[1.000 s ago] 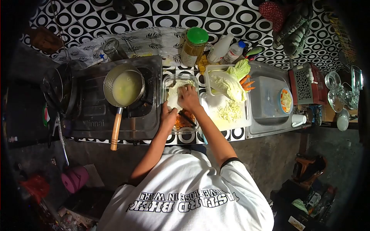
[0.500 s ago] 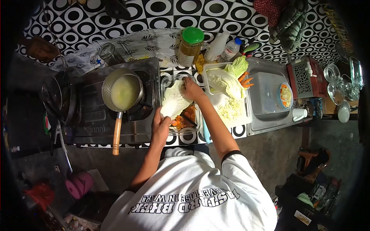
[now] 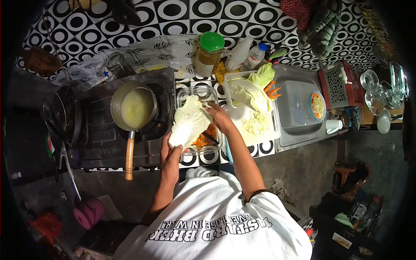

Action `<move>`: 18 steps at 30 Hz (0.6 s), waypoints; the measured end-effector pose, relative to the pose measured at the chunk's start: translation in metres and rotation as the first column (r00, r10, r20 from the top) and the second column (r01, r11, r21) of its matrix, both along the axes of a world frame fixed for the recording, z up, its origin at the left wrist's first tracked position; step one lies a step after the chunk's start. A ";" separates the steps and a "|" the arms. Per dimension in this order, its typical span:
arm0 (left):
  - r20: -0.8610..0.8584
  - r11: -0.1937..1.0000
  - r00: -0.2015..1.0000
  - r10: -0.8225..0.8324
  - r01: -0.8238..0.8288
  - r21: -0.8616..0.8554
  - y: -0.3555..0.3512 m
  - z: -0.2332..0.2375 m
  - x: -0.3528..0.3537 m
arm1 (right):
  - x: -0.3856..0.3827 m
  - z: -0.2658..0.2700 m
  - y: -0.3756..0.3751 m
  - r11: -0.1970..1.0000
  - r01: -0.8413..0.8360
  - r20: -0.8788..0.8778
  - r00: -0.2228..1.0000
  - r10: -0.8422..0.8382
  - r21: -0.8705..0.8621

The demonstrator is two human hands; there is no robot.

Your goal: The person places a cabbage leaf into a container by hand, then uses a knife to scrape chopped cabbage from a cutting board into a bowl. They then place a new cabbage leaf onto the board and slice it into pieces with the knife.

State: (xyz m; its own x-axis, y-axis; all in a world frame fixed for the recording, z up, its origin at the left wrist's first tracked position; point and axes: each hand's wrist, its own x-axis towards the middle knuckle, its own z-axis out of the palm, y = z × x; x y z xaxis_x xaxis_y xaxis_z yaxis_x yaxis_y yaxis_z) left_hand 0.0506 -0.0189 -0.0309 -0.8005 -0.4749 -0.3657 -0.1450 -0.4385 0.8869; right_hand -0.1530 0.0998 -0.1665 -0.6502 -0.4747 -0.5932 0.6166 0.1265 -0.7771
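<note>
A pale napa cabbage leaf is held between both hands over a clear rectangular container. My left hand pinches the thick white stem end. With its fingers at the leaf's upper right edge, my right hand grips the frilly side. Beneath the leaf, an orange chopped mixture lies in the container, with a dark utensil handle across it. Part of that container is hidden by the leaf and my right hand.
A saucepan of pale liquid stands on the stove at left. To the right, a cabbage lies in a tray above chopped cabbage on a board, beside carrots. A green-lidded jar stands behind; a sink is farther right.
The leaf has shifted slightly left and turned more upright, showing more of its broad surface. Both hands moved with it, and the whole view shifted a little.
</note>
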 end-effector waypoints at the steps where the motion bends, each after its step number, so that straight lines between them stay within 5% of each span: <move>1: 0.000 1.000 1.000 -0.004 0.004 0.003 0.001 0.003 0.002 | -0.003 -0.004 -0.005 0.999 -0.033 0.013 0.999 0.033 -0.009; 5: -0.022 0.998 0.998 -0.051 0.050 -0.046 -0.003 0.009 0.000 | -0.013 0.005 -0.013 0.985 -0.024 0.106 0.993 0.043 -0.173; 11: -0.020 0.997 1.000 -0.011 0.009 -0.076 -0.017 0.000 -0.009 | -0.023 0.003 -0.015 0.983 -0.016 0.016 1.000 0.019 -0.183; 14: -0.011 0.998 0.999 0.031 -0.032 -0.046 -0.026 -0.022 -0.022 | -0.033 0.028 -0.003 0.994 0.106 -0.133 0.985 -0.107 -0.009; 15: -0.011 0.998 0.999 0.031 -0.032 -0.047 -0.029 -0.035 -0.028 | -0.036 0.039 0.004 0.992 0.086 -0.116 0.988 -0.097 -0.097; 17: 0.035 0.990 0.999 0.028 -0.023 -0.140 -0.032 -0.055 -0.042 | -0.040 0.029 0.015 0.993 0.089 -0.457 0.888 -0.045 0.076; 18: 0.036 0.990 0.999 0.028 -0.023 -0.138 -0.033 -0.052 -0.049 | -0.036 0.035 0.017 0.993 0.089 -0.456 0.889 -0.044 0.078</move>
